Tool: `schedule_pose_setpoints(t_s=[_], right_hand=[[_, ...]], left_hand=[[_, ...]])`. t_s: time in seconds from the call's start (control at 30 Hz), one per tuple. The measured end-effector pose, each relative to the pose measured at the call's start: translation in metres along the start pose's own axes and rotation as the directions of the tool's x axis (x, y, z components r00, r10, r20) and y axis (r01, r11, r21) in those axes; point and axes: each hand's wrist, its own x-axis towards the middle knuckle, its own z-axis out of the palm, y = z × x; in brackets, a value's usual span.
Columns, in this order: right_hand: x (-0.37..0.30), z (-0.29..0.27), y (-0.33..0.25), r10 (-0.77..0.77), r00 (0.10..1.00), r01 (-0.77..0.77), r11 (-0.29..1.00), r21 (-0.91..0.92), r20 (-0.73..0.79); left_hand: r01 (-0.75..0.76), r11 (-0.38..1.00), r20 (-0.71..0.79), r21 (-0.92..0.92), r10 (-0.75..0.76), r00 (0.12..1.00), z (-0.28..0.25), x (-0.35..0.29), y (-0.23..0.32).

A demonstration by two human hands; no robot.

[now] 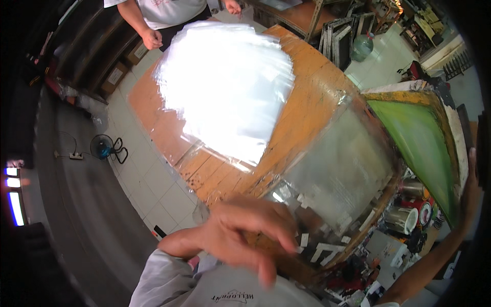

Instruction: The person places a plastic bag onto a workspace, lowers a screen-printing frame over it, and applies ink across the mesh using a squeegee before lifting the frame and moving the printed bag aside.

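My left hand (248, 227) hangs in front of my body above the near table edge, a little blurred, its fingers apart and holding nothing. At the far right, my right hand (472, 171) is on the outer edge of a screen-printing frame (417, 138) with green mesh, which stands tilted up at the table's right side. Its fingers are partly hidden by the frame edge. Left of the frame, a clear plastic sheet (342, 169) covers the printing area. A large fanned pile of clear plastic sheets (220, 87) glares white on the wooden table (307, 66).
Across the table stands another person (169, 13), both hands near the pile. Paint cans (401, 220) and clutter crowd the lower right. A fan (105, 147) stands on the left floor. Leaning frames (337, 43) and a water bottle (362, 47) are at the back right.
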Motion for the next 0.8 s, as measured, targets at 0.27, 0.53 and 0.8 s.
schedule_pose_setpoints(t_s=[0.27, 0.53, 0.8], right_hand=[[-0.008, 0.025, 0.029, 0.109, 0.994, -0.103, 0.976, 0.192, -0.024], [-0.018, 0.030, -0.002, 0.066, 0.992, -0.062, 0.997, 0.038, -0.111], [-0.021, 0.034, 0.003, 0.070, 0.988, -0.060, 0.995, 0.077, -0.134]], left_hand=[[-0.271, 0.540, -0.117, -0.797, 0.302, 0.946, 0.127, 0.027, 0.021], [0.133, 0.919, 0.237, -0.372, -0.044, 0.971, 0.078, 0.019, -0.014], [0.728, 0.574, -0.655, 0.376, -0.392, 0.647, -0.055, -0.036, -0.126]])
